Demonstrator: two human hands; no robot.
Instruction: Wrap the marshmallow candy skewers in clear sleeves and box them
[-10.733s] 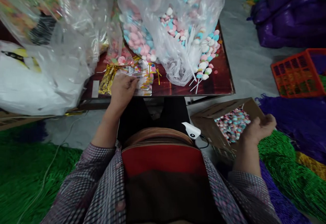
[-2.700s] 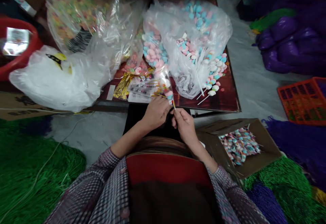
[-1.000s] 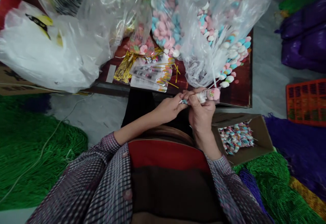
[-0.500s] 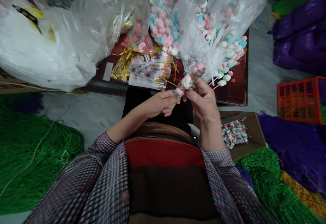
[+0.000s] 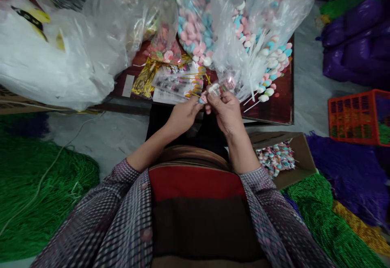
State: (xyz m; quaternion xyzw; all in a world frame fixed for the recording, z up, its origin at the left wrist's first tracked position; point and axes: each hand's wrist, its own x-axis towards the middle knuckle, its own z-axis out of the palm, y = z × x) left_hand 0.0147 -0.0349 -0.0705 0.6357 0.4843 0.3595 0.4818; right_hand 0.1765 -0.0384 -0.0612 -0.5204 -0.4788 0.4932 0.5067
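A clear-wrapped candy stick (image 5: 214, 89) with pink and white pieces is held between my two hands at the table's front edge. My left hand (image 5: 185, 113) pinches its lower left end. Around its middle and right part, the fingers of my right hand (image 5: 226, 109) are closed. Just behind my left hand lie flat printed plastic sleeves (image 5: 176, 82) and a bundle of gold twist ties (image 5: 144, 82). Candy skewers (image 5: 269, 81) with white sticks lie in a pile to the right of my right hand.
Large clear bags of candy (image 5: 195, 28) line the back of the dark red table (image 5: 282, 107). A white plastic bag (image 5: 61, 65) is at left. Right of my lap is a cardboard box (image 5: 304, 160) of wrapped candy; an orange crate (image 5: 352, 115) stands beyond.
Both hands have moved slightly up and left with the candy stick. My right hand's fingers have shifted along the wrapper and now cover more of its middle.
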